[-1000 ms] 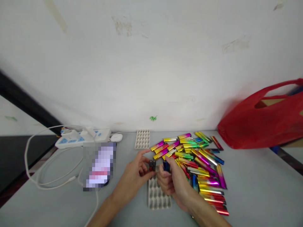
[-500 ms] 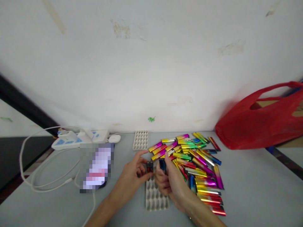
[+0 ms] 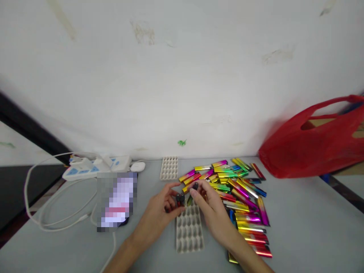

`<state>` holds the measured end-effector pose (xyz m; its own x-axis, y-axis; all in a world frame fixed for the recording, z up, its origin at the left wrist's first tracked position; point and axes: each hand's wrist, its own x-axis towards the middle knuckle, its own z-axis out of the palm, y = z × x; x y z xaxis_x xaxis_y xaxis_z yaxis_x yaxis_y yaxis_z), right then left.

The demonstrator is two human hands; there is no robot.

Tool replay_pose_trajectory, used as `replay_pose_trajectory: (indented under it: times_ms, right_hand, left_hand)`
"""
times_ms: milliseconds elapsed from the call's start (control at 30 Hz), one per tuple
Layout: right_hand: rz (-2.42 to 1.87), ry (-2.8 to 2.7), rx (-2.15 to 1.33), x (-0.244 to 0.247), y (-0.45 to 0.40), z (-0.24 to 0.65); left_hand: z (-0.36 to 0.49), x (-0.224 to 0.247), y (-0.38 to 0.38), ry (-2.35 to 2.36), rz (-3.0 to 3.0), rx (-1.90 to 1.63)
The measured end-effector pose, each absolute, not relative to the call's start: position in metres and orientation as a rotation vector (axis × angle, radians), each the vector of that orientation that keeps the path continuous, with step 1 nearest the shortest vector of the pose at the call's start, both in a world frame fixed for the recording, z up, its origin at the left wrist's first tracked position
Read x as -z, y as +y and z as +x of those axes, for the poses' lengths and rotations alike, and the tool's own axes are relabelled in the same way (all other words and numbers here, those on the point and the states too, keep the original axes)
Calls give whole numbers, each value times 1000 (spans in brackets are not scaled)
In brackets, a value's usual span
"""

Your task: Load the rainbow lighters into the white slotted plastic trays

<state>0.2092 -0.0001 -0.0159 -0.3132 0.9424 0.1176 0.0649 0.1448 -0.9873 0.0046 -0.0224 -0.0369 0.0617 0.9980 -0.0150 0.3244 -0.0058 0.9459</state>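
Note:
My left hand (image 3: 159, 204) is closed around lighters, with two black tops (image 3: 180, 197) standing side by side between its fingertips; their lower parts are hidden by the fingers. Close by on the right, my right hand (image 3: 212, 207) pinches another lighter (image 3: 195, 185) between thumb and fingers, its black end showing. Below both hands lies a pale grey tray with rows of hollows (image 3: 190, 232). A pile of shiny metallic lighters (image 3: 236, 204) in gold, red, purple, green and blue spreads beside and behind my right hand.
A second pale tray (image 3: 169, 168) lies at the wall. On the left are a phone (image 3: 118, 201) with a blurred screen, a white power strip (image 3: 95, 167) and looping white cables (image 3: 41, 226). At the right stands a red bag (image 3: 313, 148).
My right hand has turned and shifted its grip, from a fist around a lighter to a fingertip pinch with the black end showing. More of the near tray shows. My left hand stays put.

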Motion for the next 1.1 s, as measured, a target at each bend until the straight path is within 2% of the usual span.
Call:
replay_pose_trajectory:
  times_ms: [200,900,1100]
  right_hand:
    - [-986,-1882,-1016,11,6,219]
    - [-1012,-2117,-946,11,-2,218]
    - [-1089,-2141,-918,-2,-8,248]
  left_hand:
    - [4,36,-23,1416,1488,-968]
    - [1,38,-23,1385,1487,-958]
    - [0,40,-23,1418,1503,-916]
